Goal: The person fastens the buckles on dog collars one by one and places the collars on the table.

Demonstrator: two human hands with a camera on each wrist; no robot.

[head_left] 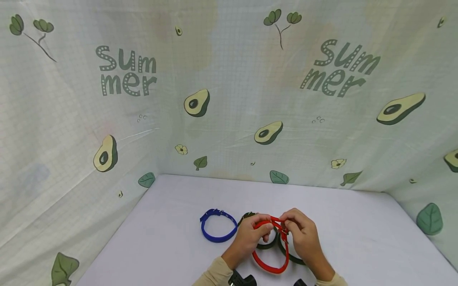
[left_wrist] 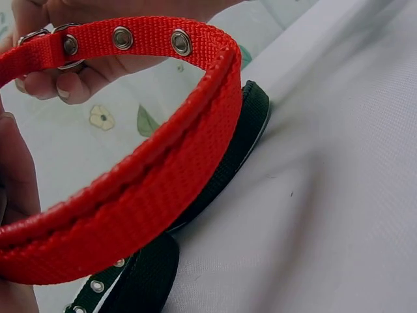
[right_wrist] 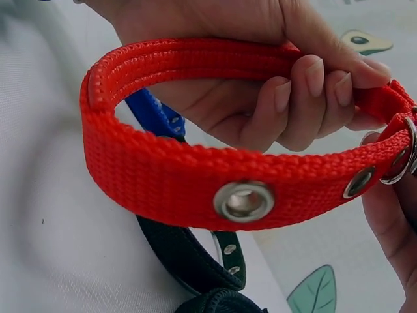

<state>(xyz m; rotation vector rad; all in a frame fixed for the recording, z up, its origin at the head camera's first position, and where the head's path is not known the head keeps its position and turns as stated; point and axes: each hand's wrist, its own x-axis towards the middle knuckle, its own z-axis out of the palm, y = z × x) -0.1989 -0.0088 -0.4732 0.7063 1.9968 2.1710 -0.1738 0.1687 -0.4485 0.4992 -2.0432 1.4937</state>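
A red dog collar (head_left: 271, 270) with metal eyelets and a ring hangs as a closed loop between both hands, above the table. My left hand (head_left: 250, 232) pinches the strap on its left side; in the right wrist view its fingers (right_wrist: 290, 98) curl at the band. With thumb and fingertips my right hand (head_left: 302, 234) grips the end with the metal hardware, which the fingers partly hide. Beneath the red loop lie two dark green collars (head_left: 295, 260), one overlapping the other, partly covered by the hands.
To the left of the hands a blue collar (head_left: 219, 239) lies buckled in a ring on the white table (head_left: 161, 246). A cloth printed with avocados and leaves (head_left: 229, 79) hangs behind and at the sides. Black wrist devices (head_left: 243, 279) show at the bottom edge.
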